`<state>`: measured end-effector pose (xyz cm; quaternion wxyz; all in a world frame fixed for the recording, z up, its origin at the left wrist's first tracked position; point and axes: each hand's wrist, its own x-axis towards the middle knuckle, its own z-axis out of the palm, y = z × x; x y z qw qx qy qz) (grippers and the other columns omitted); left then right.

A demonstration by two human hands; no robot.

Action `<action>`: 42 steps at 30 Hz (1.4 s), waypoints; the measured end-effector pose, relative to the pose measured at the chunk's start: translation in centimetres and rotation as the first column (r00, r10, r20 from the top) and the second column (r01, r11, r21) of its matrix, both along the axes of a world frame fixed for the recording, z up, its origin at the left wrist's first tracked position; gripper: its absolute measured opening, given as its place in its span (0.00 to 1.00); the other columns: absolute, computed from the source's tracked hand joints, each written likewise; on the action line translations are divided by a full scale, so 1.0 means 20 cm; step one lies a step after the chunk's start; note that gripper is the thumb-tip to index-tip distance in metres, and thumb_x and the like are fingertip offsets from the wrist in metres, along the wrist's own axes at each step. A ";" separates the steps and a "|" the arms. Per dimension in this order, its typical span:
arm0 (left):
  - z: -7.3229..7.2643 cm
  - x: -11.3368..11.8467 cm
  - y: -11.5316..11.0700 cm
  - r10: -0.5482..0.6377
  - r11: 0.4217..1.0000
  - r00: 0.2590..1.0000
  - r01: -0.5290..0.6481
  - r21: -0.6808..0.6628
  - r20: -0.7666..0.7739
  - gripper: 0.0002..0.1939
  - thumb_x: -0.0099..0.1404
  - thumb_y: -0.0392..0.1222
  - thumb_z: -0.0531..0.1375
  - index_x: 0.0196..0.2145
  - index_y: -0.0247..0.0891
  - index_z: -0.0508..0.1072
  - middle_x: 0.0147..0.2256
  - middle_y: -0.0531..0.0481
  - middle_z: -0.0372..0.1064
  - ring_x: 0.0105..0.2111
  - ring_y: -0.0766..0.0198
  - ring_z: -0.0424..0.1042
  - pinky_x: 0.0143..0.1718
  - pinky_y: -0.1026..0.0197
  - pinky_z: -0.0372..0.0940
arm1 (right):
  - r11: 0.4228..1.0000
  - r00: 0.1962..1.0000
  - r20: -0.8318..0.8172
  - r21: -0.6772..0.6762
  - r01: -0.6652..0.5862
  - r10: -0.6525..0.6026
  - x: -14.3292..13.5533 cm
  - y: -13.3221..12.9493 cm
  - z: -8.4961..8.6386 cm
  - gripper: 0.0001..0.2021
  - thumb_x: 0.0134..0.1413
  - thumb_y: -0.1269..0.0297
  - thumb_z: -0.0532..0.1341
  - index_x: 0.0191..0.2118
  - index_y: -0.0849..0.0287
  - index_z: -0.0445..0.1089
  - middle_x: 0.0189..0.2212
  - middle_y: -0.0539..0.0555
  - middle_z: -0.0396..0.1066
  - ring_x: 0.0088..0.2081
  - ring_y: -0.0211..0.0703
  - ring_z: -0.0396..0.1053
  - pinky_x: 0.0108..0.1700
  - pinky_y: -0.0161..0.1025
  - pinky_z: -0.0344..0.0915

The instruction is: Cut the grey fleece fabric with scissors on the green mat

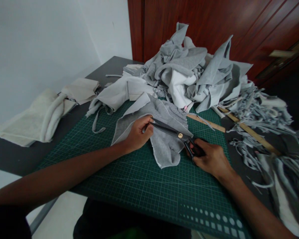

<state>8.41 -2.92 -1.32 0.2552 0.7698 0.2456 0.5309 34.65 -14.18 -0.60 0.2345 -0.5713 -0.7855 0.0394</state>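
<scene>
A piece of grey fabric (164, 146) lies rumpled on the green cutting mat (139, 186). My left hand (140, 132) pinches the fabric near its middle, fingers closed, right by the tips of the scissors. Wrapped round the handles of black scissors (173, 132) is my right hand (211, 156). The blades point left across the fabric, with a brass-coloured pivot showing, and look nearly closed. Whether any cloth lies between the blades I cannot tell.
A big heap of grey and white fabric (184, 63) rises at the back, before a red-brown door (214, 16). Thin scraps (261, 103) pile at the right beside wooden rulers (209, 122). Folded cream cloth (32, 116) lies at the left.
</scene>
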 end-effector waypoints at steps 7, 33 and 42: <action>0.01 0.00 0.00 0.004 1.000 1.000 -0.004 0.002 -0.013 0.13 0.65 0.39 0.52 0.23 0.41 0.56 0.20 0.59 0.48 0.18 0.71 0.50 0.19 0.65 0.49 | 0.999 0.999 0.021 0.038 -0.034 0.033 0.01 0.00 0.02 0.02 0.46 0.69 0.55 0.28 0.55 0.62 0.19 0.46 0.65 0.18 0.34 0.62 0.22 0.32 0.55; 0.01 0.00 0.00 -0.001 1.000 1.000 0.001 0.030 -0.013 0.15 0.67 0.39 0.52 0.23 0.41 0.54 0.20 0.59 0.47 0.20 0.71 0.51 0.21 0.65 0.50 | 0.988 0.999 0.022 0.146 -0.040 0.037 0.00 0.01 0.02 0.05 0.50 0.71 0.55 0.27 0.56 0.62 0.17 0.44 0.62 0.16 0.31 0.61 0.21 0.29 0.54; 0.00 0.00 0.00 -0.065 0.997 0.998 0.066 -0.043 0.019 0.15 0.68 0.42 0.50 0.23 0.41 0.53 0.20 0.58 0.46 0.20 0.69 0.50 0.22 0.62 0.49 | 0.988 0.995 -0.057 0.126 0.090 -0.084 0.01 0.01 -0.03 0.08 0.50 0.67 0.62 0.25 0.56 0.62 0.17 0.43 0.61 0.17 0.31 0.59 0.21 0.30 0.52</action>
